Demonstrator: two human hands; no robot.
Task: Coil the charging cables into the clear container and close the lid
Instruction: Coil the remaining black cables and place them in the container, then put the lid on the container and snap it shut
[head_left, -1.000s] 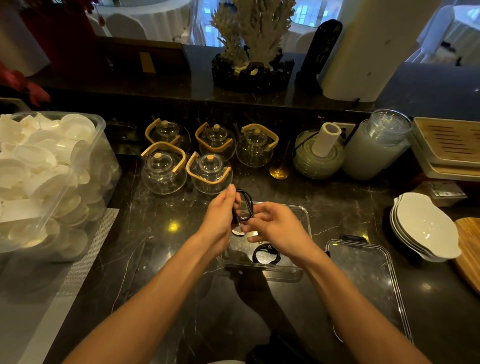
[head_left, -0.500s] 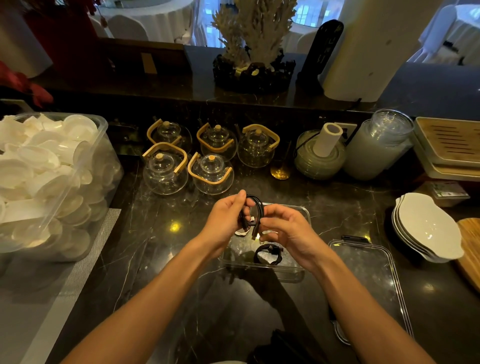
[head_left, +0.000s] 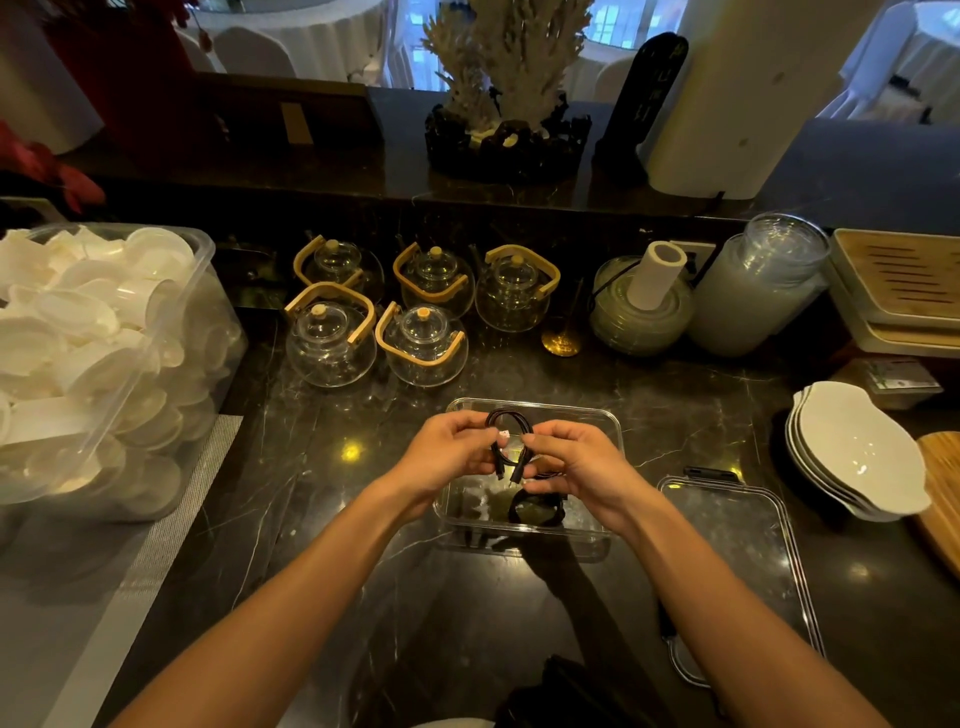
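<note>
Dark marble tabletop (head_left: 291, 467), dim warm light, glare spots on the stone. Near edge: both forearms come in from the bottom, meeting over the clear container (head_left: 613, 431), which sits mid-tabletop, open. Left hand (head_left: 449, 454) and right hand (head_left: 582, 462) hold one black charging cable (head_left: 509, 423) between them, looped into a small coil just above the container's far half. Grip, left: fingers curled, pinching the coil's left side. Grip, right: thumb and fingers pinching the right side. Two cable ends hang down between the hands; connector type is too small to tell. A second coiled black cable (head_left: 535, 509) already lies on the container floor, near its front wall. Clear lid (head_left: 737, 551) lies flat on the tabletop just right of the container, off it, black latch at its far edge.

Left edge: large clear bin (head_left: 171, 332) full of white dishes, grey mat (head_left: 156, 545) beside it. Right edge: stack of white dishes (head_left: 857, 447), wooden board (head_left: 943, 499) partly under them. Farther back: five glass teapots (head_left: 421, 343) with wooden handles in two rows, a gold spoon (head_left: 561, 340), a stack of glass plates (head_left: 641, 317) with a white tube on top, a stack of glass bowls (head_left: 763, 291), and wooden trays (head_left: 898, 291). Raised rear ledge carries a white coral ornament (head_left: 506, 57) on a dark base.
</note>
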